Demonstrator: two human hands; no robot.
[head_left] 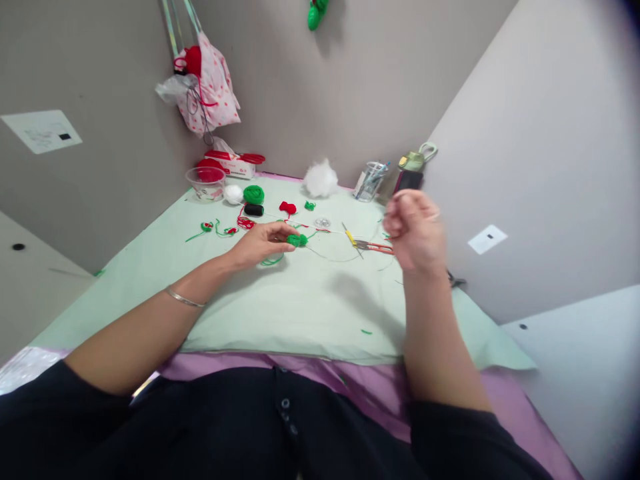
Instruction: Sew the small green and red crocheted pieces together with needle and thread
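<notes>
My left hand point(267, 243) pinches a small green crocheted piece point(297, 240) between thumb and fingers, low over the table. From this piece a thin dark thread point(330, 259) curves off to the right. My right hand point(415, 230) is raised at the right with its fingers pressed together; whatever it grips is too small or hidden. Left of it lie a pair of pliers with orange handles point(375, 247) and a yellow-handled tool point(350, 237). A loop of green yarn point(271, 261) rests below my left hand.
Farther back are a green yarn ball point(253, 195), a black thread spool point(253, 210), a red bow point(287, 209), white stuffing point(321, 179) and a clear cup of pens point(371, 182). A clear tub point(206, 187) stands left; a dotted bag point(213, 87) hangs above. Walls enclose the table point(300, 320).
</notes>
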